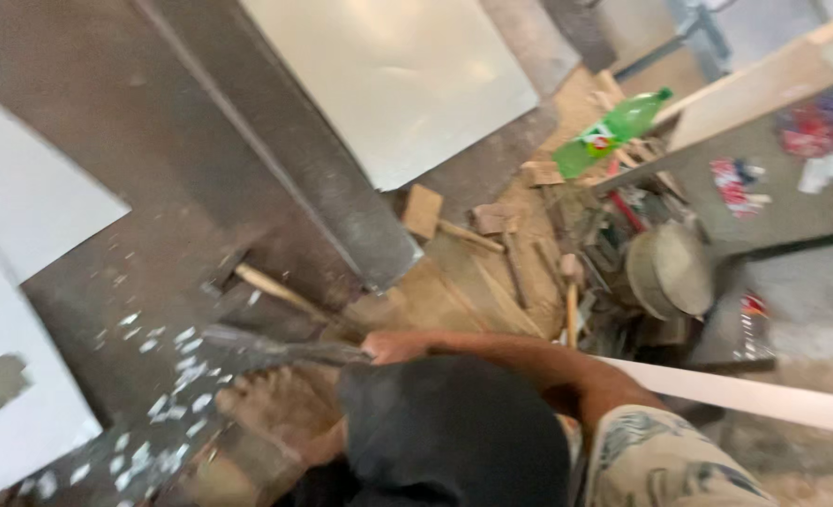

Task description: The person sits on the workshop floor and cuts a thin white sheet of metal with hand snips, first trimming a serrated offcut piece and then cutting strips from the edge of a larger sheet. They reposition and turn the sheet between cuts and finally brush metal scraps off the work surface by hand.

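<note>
Head view: a right hand clenches a dusty grey metal bar above a gritty floor littered with white chips.

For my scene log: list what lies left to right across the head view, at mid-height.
White sheet → scattered white chips → grey metal beam → hand gripping a long dark tool → wood scraps → round metal pan → grey bench.

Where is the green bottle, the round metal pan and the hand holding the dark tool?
green bottle [613, 131], head view, on the middle of its body.
round metal pan [670, 270], head view, on its flat round face.
right hand [393, 345], head view, on the knuckles gripping the dark tool [275, 347], point mid-shaft.
</note>
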